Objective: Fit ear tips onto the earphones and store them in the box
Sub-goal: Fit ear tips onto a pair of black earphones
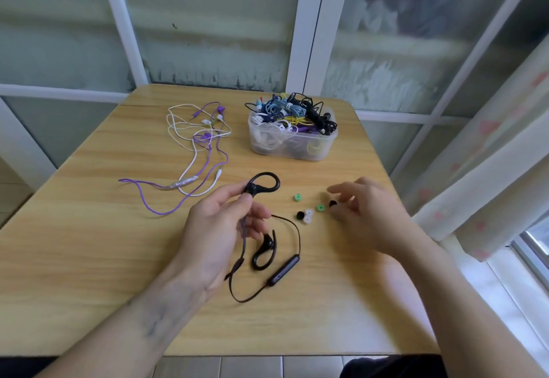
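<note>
My left hand (221, 226) pinches one earpiece of the black ear-hook earphones (263, 185) and holds it up above the table. The other ear hook (263, 251), the cable and the inline remote (284, 270) lie on the table below. My right hand (367, 214) hovers with loosely curled fingers over a black ear tip (332, 203); whether it touches the tip is unclear. Loose on the table between my hands lie two green ear tips (297, 197) (320, 207), another black tip (300, 215) and two clear tips (308, 216). The clear plastic box (297, 146) stands at the far side.
The box is heaped with several coiled earphones in many colours. A tangle of white and purple wired earphones (202, 152) lies on the wooden table (89, 244) at the far left. Window frames and a curtain (490, 169) stand close behind and to the right.
</note>
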Demonstrator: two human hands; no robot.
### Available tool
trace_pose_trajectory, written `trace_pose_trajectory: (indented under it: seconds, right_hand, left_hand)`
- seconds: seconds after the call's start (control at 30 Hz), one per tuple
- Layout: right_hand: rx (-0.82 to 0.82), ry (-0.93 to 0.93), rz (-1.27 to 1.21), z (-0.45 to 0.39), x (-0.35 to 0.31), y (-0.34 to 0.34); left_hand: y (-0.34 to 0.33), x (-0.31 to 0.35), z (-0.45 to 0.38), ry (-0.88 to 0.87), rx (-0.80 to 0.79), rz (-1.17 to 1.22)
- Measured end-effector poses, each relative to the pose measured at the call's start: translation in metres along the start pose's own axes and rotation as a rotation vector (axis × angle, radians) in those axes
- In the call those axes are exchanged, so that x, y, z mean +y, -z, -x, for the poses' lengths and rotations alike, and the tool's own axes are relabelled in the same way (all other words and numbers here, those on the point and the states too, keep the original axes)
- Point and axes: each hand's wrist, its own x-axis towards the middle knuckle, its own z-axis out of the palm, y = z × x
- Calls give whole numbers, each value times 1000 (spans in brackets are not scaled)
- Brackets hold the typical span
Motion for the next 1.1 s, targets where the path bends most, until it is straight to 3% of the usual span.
trace_pose_trajectory:
  seconds: [0.07,0.2,0.3,0.43,0.63,0.8,1.1]
  right_hand:
    - [-8,-3,-7,-6,5,-3]
    - [138,-16,-65,-6,1,0]
    - [261,20,-362,7,-17,4]
    - [210,146,-599,27,-41,0]
    - [82,142,-888,39,-62,-14]
    - [88,110,-882,40,-64,-15]
    - [176,166,-896,44,-69,-11]
  left_hand:
    - [1,0,0,44,-31,38]
    - [1,2,0,107,-86,135]
    - [1,2,2,110,-113,141]
    - [2,0,4,31,-76,4]
    - [-1,-1,9,12,-166,-62]
    - [-2,1,10,23,-189,-5]
    - [1,-1,11,-122,-155,-177]
